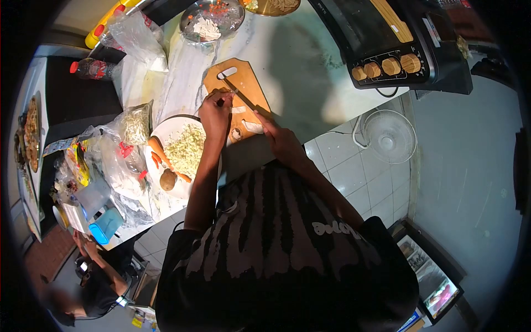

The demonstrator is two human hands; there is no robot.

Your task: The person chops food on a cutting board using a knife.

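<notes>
While the right hand (280, 139) grips a knife (241, 96), white pieces (253, 127) lie on the wooden cutting board (254, 83).
Left hand (214, 115): fingers bunched near the knife, hold unclear; cutting board on bench (310, 99).

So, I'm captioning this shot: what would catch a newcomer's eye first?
Probably the knife, held in the right hand over a brown cutting board near the centre. Lower left of it sits a white plate with chopped pale pieces, and a black oven with tan knobs stands at upper right.
</notes>
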